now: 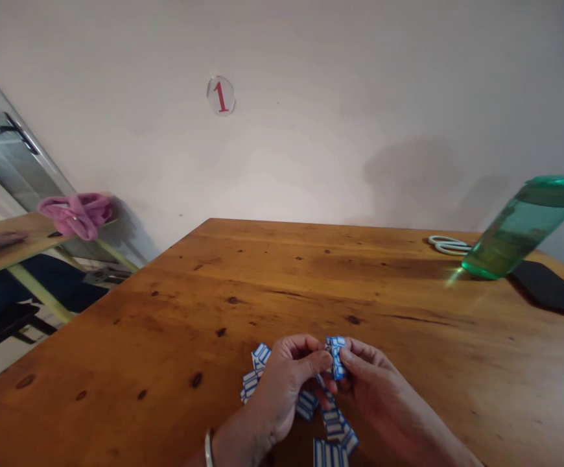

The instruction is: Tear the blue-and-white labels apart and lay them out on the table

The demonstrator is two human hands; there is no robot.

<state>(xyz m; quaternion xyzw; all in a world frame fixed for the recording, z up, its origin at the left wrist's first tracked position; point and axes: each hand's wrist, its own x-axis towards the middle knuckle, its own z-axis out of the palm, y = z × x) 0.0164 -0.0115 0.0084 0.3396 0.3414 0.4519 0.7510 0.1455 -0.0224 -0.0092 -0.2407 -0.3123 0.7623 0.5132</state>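
Note:
Between both hands is a small folded piece of blue-and-white printed paper (337,358), pinched by thumbs and fingers just above the table. My left hand (289,383) grips its left side, thumb against the paper. From the other side my right hand (374,383) holds it, the thumb pressed on its front. More blue-and-white striped paper pieces (330,452) lie on the wood beneath and in front of my hands. Another group of striped papers (255,376) shows left of my left hand, which partly covers them.
On the wooden table (262,279), a green transparent bottle (520,227) leans in view at the right, near a dark flat object (549,285) and a white coiled cable (450,245). A pink fuzzy item (80,214) and another person's hand (0,240) rest on a desk at left.

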